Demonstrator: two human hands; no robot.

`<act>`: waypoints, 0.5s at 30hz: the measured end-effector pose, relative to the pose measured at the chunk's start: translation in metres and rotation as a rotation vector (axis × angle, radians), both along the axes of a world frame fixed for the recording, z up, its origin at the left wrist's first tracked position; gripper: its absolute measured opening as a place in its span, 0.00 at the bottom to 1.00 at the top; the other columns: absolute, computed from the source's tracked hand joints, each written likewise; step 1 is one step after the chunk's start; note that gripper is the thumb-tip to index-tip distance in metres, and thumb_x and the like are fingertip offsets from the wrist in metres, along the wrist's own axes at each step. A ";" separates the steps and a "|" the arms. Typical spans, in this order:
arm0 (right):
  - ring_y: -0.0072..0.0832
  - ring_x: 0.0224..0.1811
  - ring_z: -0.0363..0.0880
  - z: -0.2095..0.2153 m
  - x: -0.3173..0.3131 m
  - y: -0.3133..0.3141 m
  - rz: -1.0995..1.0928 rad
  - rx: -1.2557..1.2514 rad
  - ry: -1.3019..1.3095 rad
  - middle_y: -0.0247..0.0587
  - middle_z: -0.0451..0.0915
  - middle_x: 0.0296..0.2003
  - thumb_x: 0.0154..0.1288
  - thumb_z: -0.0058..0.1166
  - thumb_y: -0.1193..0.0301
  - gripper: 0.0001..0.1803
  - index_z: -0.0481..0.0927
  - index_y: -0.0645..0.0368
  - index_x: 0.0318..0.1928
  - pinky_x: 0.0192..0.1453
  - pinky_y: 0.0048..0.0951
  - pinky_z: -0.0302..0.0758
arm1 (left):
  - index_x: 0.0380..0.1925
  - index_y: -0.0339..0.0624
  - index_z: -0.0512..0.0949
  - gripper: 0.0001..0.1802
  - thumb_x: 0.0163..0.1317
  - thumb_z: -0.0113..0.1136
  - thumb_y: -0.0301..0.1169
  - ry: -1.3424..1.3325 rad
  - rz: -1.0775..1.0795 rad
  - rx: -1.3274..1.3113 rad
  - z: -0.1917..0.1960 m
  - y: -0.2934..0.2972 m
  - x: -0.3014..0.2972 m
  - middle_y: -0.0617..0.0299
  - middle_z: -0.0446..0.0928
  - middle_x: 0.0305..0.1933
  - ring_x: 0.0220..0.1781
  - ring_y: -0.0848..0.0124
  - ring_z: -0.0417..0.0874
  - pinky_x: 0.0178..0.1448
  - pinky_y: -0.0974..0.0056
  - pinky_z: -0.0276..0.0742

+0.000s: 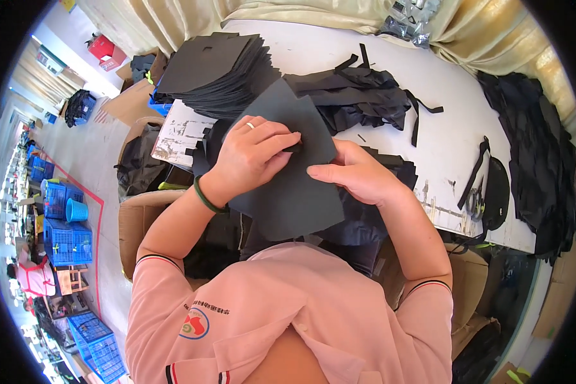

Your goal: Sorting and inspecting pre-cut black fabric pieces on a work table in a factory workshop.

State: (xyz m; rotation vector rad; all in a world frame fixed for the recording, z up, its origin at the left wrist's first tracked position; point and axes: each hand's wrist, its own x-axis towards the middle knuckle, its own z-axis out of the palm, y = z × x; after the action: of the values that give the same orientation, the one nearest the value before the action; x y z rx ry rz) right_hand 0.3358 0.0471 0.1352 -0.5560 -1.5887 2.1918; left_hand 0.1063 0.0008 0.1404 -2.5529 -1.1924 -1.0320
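In front of my chest I hold a stiff black sheet (294,198), cut to shape with angled corners and looking like thin foam or board. My left hand (253,153), with a ring and a dark green bangle at the wrist, lies over its left part. The left fingers are bent in a pinch at a small slot near the sheet's middle; whether a scrap is between them cannot be made out. The right edge is gripped by my right hand (355,171), thumb on top and fingers underneath. Beyond the left hand rises a tall stack of similar black sheets (205,70).
A white table (454,160) with worn edges carries a heap of black fabric pieces with straps (371,96). Scissors (474,203) and a black pouch (496,192) lie rightward. Black fabric (531,147) hangs over the right edge. Cardboard boxes (144,217) and blue crates (67,242) stand leftward.
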 end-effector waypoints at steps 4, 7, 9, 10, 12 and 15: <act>0.20 0.46 0.78 -0.034 0.011 0.007 -0.164 0.182 -0.083 0.38 0.80 0.47 0.63 0.58 0.77 0.25 0.71 0.64 0.61 0.51 0.26 0.76 | 0.36 0.40 0.82 0.07 0.56 0.63 0.20 -0.443 -0.002 -0.248 0.006 -0.007 -0.020 0.60 0.79 0.33 0.33 0.73 0.80 0.36 0.70 0.73; 0.20 0.42 0.78 -0.066 0.035 0.018 -0.220 0.181 -0.265 0.36 0.82 0.39 0.62 0.59 0.77 0.24 0.71 0.63 0.58 0.48 0.25 0.75 | 0.39 0.36 0.78 0.06 0.63 0.55 0.20 -1.050 0.137 -0.507 0.019 -0.017 -0.059 0.65 0.77 0.32 0.29 0.77 0.79 0.36 0.71 0.75; 0.25 0.44 0.80 -0.084 0.053 0.021 -0.233 0.265 -0.429 0.41 0.82 0.40 0.61 0.61 0.76 0.26 0.70 0.62 0.59 0.48 0.29 0.76 | 0.41 0.36 0.77 0.08 0.62 0.54 0.23 -1.233 0.153 -0.468 0.019 -0.019 -0.098 0.62 0.79 0.35 0.28 0.74 0.79 0.35 0.70 0.75; 0.30 0.45 0.82 -0.090 0.061 0.020 -0.238 0.350 -0.593 0.47 0.83 0.41 0.60 0.62 0.74 0.27 0.69 0.61 0.59 0.49 0.32 0.76 | 0.42 0.35 0.77 0.09 0.63 0.54 0.25 -1.321 0.217 -0.422 0.016 -0.021 -0.116 0.62 0.79 0.34 0.28 0.74 0.79 0.35 0.71 0.74; 0.36 0.46 0.82 -0.095 0.077 0.016 -0.256 0.450 -0.736 0.49 0.83 0.40 0.59 0.63 0.73 0.28 0.69 0.60 0.60 0.49 0.35 0.76 | 0.45 0.37 0.78 0.11 0.63 0.54 0.26 -1.340 0.325 -0.415 0.001 -0.028 -0.173 0.64 0.79 0.34 0.30 0.75 0.79 0.36 0.70 0.73; 0.46 0.46 0.82 -0.096 0.081 0.012 -0.263 0.557 -0.843 0.53 0.83 0.41 0.59 0.64 0.70 0.29 0.70 0.57 0.60 0.50 0.41 0.76 | 0.45 0.39 0.78 0.12 0.63 0.55 0.28 -1.313 0.366 -0.425 -0.031 -0.042 -0.253 0.65 0.80 0.33 0.30 0.75 0.79 0.35 0.70 0.74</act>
State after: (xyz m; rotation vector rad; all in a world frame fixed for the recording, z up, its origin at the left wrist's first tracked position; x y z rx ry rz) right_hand 0.4171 0.0588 0.0389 -1.5078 -2.2281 1.2566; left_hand -0.1468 -0.0408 0.1097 -1.4926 -2.1546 -2.6633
